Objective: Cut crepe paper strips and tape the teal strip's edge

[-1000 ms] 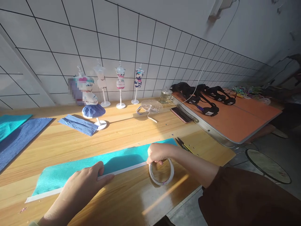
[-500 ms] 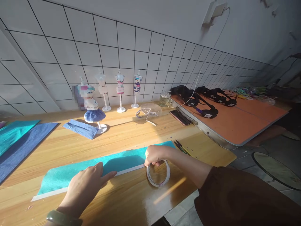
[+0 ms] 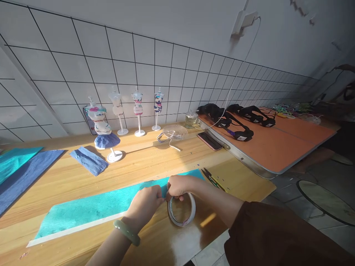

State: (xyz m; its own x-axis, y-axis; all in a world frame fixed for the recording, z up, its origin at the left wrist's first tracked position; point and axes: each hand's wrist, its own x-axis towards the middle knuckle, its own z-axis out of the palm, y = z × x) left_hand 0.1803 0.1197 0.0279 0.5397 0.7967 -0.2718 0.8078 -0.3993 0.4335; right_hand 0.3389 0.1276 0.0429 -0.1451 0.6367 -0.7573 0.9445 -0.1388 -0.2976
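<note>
The wooden table [image 3: 138,168] bears a long sheet of teal paper [image 3: 83,210], lying flat. Over its near side, towards its right end, the right hand [image 3: 179,186] grasps the top of a tape roll [image 3: 193,209], while the left hand [image 3: 146,205] has its fingertips drawn together just beside it, what they pinch being impossible to tell. Narrow white tape [image 3: 77,228] runs along the paper's near edge.

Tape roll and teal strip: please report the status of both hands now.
Right hand holding tape roll, left hand close beside. White tape along near edge of teal strip. Snips by strip's right end, clear of both hands.
</note>
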